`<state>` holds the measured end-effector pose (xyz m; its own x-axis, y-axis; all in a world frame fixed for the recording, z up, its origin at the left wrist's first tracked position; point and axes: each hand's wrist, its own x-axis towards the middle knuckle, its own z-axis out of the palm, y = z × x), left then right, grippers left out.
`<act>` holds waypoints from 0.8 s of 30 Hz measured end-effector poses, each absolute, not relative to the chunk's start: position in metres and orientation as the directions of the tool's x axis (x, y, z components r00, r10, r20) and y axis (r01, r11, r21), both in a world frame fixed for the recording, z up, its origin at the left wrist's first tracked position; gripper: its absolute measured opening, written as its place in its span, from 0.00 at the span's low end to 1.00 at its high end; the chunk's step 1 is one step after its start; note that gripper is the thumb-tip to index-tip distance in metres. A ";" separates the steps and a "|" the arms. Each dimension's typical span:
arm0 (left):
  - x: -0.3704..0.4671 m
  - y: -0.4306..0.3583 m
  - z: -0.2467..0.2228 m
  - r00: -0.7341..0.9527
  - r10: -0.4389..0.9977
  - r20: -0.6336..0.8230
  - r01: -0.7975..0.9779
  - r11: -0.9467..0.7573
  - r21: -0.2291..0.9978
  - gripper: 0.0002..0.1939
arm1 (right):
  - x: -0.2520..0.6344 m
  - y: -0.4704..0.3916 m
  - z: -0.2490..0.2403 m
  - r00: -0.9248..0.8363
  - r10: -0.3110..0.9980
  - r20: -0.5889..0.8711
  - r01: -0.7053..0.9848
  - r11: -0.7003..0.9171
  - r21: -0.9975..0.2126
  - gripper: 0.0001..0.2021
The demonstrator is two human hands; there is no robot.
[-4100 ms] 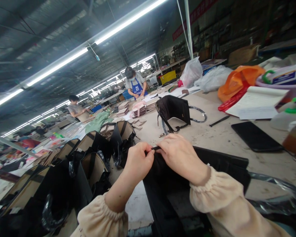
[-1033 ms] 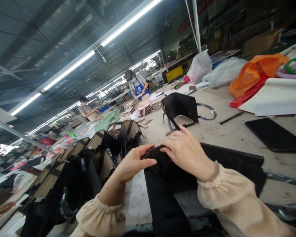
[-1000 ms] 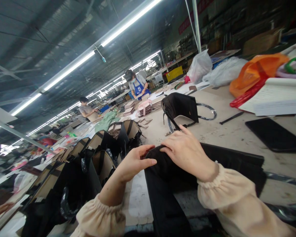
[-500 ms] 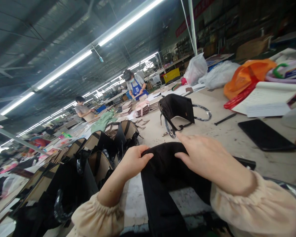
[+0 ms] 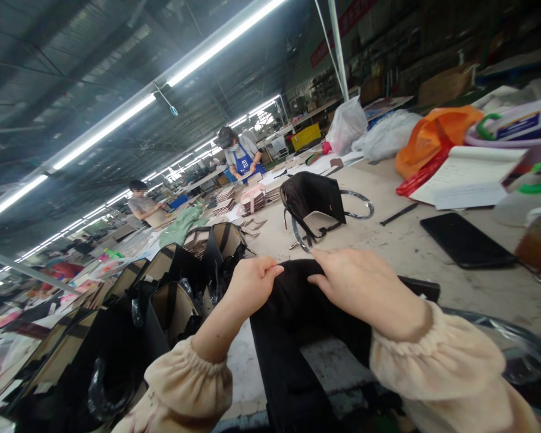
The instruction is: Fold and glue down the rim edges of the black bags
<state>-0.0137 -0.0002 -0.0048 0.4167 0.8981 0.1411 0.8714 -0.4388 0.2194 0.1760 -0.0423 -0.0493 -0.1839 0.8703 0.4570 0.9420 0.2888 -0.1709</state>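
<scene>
A black fabric bag piece (image 5: 288,337) lies in front of me at the table's near edge, its top edge raised and its lower part hanging toward me. My left hand (image 5: 255,279) pinches the left end of that top edge between thumb and curled fingers. On the right, my right hand (image 5: 356,282) grips the same edge, thumb on the near side and fingers over the far side, their tips partly hidden. Just beyond stands a black handbag (image 5: 313,201) with plastic-wrapped handles, apart from both hands.
Several open black bags (image 5: 171,313) crowd the left. At right lie a black phone (image 5: 466,240), a dark stick-like tool (image 5: 399,214), an open notebook (image 5: 471,174) and an orange bag (image 5: 433,135). Co-workers stand farther back, one in a blue apron (image 5: 244,162).
My left hand has shifted slightly along the black piece's edge, its fingers now curled tighter. The right hand keeps its grip. The whole view has swung a little.
</scene>
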 end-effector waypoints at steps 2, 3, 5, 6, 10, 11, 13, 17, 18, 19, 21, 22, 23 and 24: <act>-0.016 -0.001 -0.006 0.410 0.900 0.147 0.866 -0.435 0.245 0.15 | 0.177 -0.044 -0.049 -0.178 0.869 0.462 0.940 0.288 -0.181 0.08; -0.017 -0.001 -0.007 0.413 0.899 0.144 0.861 -0.437 0.262 0.15 | 0.177 -0.045 -0.049 -0.174 0.868 0.466 0.939 0.288 -0.185 0.08; -0.019 -0.001 -0.006 0.433 0.892 0.132 0.843 -0.452 0.292 0.14 | 0.178 -0.048 -0.049 -0.163 0.865 0.474 0.941 0.281 -0.189 0.08; -0.020 -0.001 -0.006 0.453 0.882 0.127 0.828 -0.469 0.308 0.14 | 0.180 -0.050 -0.049 -0.155 0.867 0.474 0.943 0.273 -0.190 0.08; -0.019 0.001 -0.004 0.513 0.852 0.102 0.802 -0.518 0.296 0.14 | 0.189 -0.059 -0.044 -0.129 0.889 0.439 0.956 0.229 -0.183 0.09; -0.017 0.001 -0.004 0.507 0.856 0.098 0.816 -0.513 0.266 0.14 | 0.193 -0.061 -0.043 -0.126 0.895 0.427 0.960 0.219 -0.176 0.09; -0.014 0.002 -0.004 0.475 0.874 0.103 0.853 -0.486 0.192 0.16 | 0.201 -0.065 -0.040 -0.127 0.902 0.412 0.966 0.207 -0.156 0.12; -0.010 0.003 -0.003 0.437 0.892 0.114 0.886 -0.449 0.115 0.15 | 0.219 -0.075 -0.035 -0.176 0.871 0.458 0.958 0.258 -0.123 0.18; -0.009 0.004 -0.003 0.442 0.891 0.102 0.886 -0.451 0.109 0.15 | 0.224 -0.079 -0.033 -0.180 0.856 0.485 0.954 0.271 -0.125 0.19; -0.009 0.004 -0.002 0.452 0.888 0.084 0.881 -0.459 0.111 0.15 | 0.228 -0.082 -0.032 -0.176 0.840 0.513 0.951 0.279 -0.130 0.19; -0.009 0.006 0.001 0.492 0.869 0.049 0.859 -0.494 0.137 0.14 | 0.236 -0.090 -0.030 -0.166 0.822 0.545 0.948 0.286 -0.143 0.20; -0.008 0.006 0.002 0.515 0.856 0.037 0.844 -0.514 0.154 0.14 | 0.239 -0.093 -0.029 -0.163 0.821 0.547 0.946 0.287 -0.149 0.21; -0.007 0.007 0.003 0.532 0.846 0.026 0.833 -0.528 0.165 0.15 | 0.243 -0.096 -0.028 -0.159 0.825 0.542 0.946 0.285 -0.155 0.20; -0.005 0.007 0.004 0.541 0.841 0.018 0.828 -0.536 0.163 0.16 | 0.246 -0.098 -0.027 -0.153 0.831 0.535 0.947 0.278 -0.161 0.20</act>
<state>-0.0048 0.0069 0.0036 0.5410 0.8408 0.0177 0.8281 -0.5362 0.1633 0.2464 -0.0978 -0.0274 -0.1534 0.8310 0.5347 0.9468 0.2785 -0.1612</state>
